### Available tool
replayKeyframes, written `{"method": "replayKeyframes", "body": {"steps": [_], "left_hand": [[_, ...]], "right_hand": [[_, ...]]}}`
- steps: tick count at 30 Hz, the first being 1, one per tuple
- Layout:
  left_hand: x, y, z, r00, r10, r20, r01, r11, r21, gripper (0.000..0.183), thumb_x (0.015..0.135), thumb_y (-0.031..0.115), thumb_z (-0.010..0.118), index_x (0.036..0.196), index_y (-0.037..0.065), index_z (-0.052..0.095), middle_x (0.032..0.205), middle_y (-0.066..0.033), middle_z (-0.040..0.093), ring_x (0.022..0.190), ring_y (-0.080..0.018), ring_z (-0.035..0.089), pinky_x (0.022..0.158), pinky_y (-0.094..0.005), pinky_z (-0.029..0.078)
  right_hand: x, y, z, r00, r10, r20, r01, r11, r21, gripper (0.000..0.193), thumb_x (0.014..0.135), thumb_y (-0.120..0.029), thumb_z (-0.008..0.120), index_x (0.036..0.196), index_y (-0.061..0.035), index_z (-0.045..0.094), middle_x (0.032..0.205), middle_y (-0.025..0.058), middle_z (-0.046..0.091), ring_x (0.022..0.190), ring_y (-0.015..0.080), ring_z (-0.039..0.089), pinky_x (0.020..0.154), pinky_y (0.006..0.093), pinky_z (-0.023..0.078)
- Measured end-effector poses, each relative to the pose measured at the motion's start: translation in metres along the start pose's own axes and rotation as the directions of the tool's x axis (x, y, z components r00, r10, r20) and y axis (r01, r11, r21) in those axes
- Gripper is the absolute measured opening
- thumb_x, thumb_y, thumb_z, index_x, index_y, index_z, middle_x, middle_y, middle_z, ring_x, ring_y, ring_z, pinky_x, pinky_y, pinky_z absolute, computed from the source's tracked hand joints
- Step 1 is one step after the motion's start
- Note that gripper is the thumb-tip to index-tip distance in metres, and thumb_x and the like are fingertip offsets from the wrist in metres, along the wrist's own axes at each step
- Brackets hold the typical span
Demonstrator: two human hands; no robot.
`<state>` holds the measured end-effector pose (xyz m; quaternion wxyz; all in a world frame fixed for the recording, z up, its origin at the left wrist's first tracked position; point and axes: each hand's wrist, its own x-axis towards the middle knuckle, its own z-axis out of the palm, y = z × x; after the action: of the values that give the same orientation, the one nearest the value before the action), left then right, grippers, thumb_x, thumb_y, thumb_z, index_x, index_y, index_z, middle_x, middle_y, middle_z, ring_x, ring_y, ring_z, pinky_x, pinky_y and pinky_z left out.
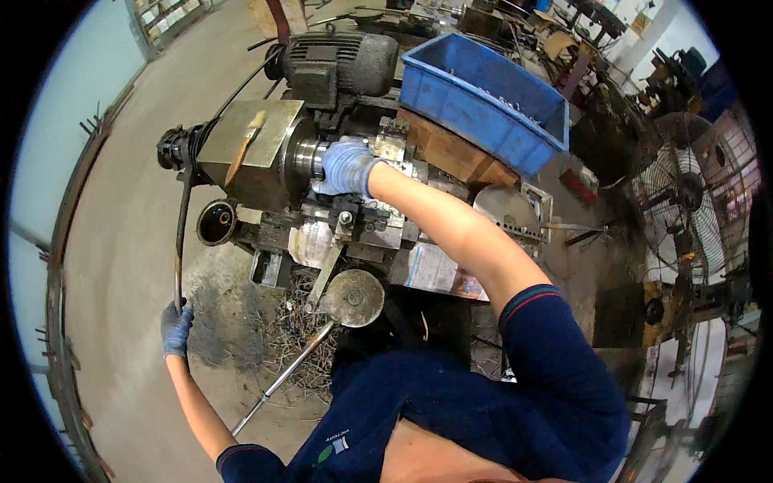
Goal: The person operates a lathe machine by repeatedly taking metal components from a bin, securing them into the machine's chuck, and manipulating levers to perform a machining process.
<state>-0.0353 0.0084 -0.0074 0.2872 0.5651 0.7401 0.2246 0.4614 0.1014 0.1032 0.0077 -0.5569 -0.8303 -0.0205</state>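
Observation:
My left hand [176, 328], in a grey-blue glove, is wrapped round the lower end of a long dark lever [183, 233]. That lever rises to the left end of a small lathe [250, 173]. At the lathe's shiny round spindle nose [304, 158] is my right hand [348, 167], in a blue and white striped glove. Its fingers are curled in, and whatever they hold is hidden behind the glove. Just below it sits the tool post [345, 217]. A wooden-handled brush [246, 146] lies on the flat metal cover of the headstock.
A blue plastic bin [483, 101] with small metal pieces inside stands behind the lathe, near a dark motor [342, 64]. Metal shavings [294, 338] litter the floor below. A round plate [354, 298] with a long metal handle juts toward me. A fan [684, 193] stands at right.

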Motion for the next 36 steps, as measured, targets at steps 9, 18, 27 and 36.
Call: {"method": "replayKeyframes", "body": {"steps": [9,18,27,36], "left_hand": [[-0.002,-0.005,0.007,0.952,0.266,-0.149,-0.178,0.883,0.434,0.034,0.08,0.033,0.061,0.098,0.005,0.063,0.088,-0.0203,0.063,0.084,-0.037,0.06,0.071,-0.0441,0.046],[0.06,-0.051,-0.062,0.871,0.458,-0.178,-0.097,0.515,0.851,0.021,0.08,0.019,0.054,0.098,0.009,0.062,0.079,-0.0139,0.064,0.07,-0.0346,0.061,0.061,-0.0453,0.048],[0.115,-0.068,-0.074,0.933,0.236,-0.273,0.018,0.726,0.687,0.029,0.085,0.021,0.054,0.109,0.006,0.061,0.095,-0.0185,0.064,0.085,-0.032,0.064,0.075,-0.0407,0.05],[0.104,-0.039,0.215,0.947,0.184,0.263,-0.232,0.958,0.166,0.042,0.084,0.031,0.056,0.119,0.007,0.055,0.106,-0.0125,0.063,0.089,-0.0259,0.061,0.077,-0.0383,0.048]], "right_hand": [[0.025,0.004,0.002,0.965,0.263,-0.002,-0.244,0.899,0.364,0.065,0.068,-0.062,0.059,0.082,0.001,0.067,0.078,0.0242,0.064,0.079,0.036,0.064,0.073,0.0406,0.051],[0.033,0.004,-0.017,0.96,0.261,0.097,-0.276,0.848,0.452,0.069,0.068,-0.066,0.059,0.085,0.0006,0.068,0.084,0.0219,0.065,0.083,0.0357,0.063,0.076,0.0402,0.049],[0.001,0.005,-0.043,0.978,0.207,0.003,-0.179,0.837,0.517,0.048,0.072,-0.047,0.067,0.086,-0.0016,0.069,0.079,0.0164,0.067,0.074,0.0239,0.065,0.072,0.0325,0.05],[-0.199,0.099,-0.047,0.835,0.523,-0.17,-0.302,0.695,0.653,0.032,0.083,-0.032,0.065,0.076,-0.0004,0.067,0.061,0.0081,0.059,0.055,0.01,0.049,0.056,0.028,0.044]]}}
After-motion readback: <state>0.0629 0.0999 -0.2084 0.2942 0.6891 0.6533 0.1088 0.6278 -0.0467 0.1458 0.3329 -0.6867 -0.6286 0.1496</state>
